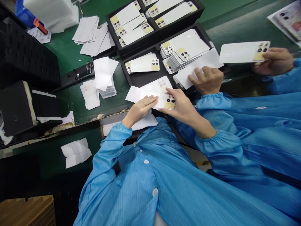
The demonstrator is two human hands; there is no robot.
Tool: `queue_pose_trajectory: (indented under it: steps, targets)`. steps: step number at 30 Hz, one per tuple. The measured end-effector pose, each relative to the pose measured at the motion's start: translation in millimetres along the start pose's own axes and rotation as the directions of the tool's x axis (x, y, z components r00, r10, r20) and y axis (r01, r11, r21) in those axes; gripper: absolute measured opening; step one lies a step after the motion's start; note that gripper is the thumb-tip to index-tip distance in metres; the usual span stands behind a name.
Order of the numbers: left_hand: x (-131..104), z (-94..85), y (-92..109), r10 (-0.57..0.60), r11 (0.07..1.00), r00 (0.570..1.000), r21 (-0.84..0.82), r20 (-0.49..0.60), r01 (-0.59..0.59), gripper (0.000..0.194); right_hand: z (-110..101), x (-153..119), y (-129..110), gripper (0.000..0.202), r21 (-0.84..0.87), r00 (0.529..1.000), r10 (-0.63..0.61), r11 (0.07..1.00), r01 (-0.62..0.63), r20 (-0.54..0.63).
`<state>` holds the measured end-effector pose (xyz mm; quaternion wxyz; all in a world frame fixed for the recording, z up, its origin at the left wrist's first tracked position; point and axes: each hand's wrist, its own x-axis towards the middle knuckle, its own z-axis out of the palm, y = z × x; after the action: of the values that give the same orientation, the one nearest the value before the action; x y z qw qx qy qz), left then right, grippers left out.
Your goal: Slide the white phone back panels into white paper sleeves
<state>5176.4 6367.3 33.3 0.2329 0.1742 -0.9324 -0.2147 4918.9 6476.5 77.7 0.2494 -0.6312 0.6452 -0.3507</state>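
A white phone back cover [161, 99] with a yellow camera area lies in front of me. My right hand [180, 105] grips its camera end between thumb and fingers. Across the other end rests my left hand [143, 108], fingers flat, a ring on one of them. Beneath the cover is thin white paper [133, 94], and behind it a camera pattern shows faintly through another sheet [162, 82]. Just beyond, a black tray [144, 81] holds a few covers [144, 64] on its left and a tall stack of covers [188, 53] on its right.
A co-worker's hand [208, 80] touches white paper at right; the other [276, 61] holds a cover [242, 52]. Another black tray [155, 31] of covers stands behind. Paper piles [108, 89] and black crates [28, 56] are at left, near the green table's edge [103, 116].
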Motion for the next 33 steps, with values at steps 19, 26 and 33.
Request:
queue_pose_trajectory:
  steps: [19,26,33]
  targets:
    - [27.7,-47.4,55.1,-0.392,0.900,0.904,-0.272,-0.170,0.340,0.077,9.0,6.4,-48.6,0.107,-0.029,0.977,-0.204,0.978,0.206,0.060]
    - [-16.6,-59.2,60.4,-0.540,0.818,0.744,-0.455,-0.394,0.352,0.070,20.8,23.9,-59.4,0.095,0.060,0.923,-0.376,0.926,0.372,0.082]
    - [-76.4,-189.2,-49.5,-0.765,0.370,-0.014,-0.459,-0.644,0.808,0.073,6.7,97.6,-6.2,0.072,-0.041,0.968,-0.238,0.971,0.236,-0.076]
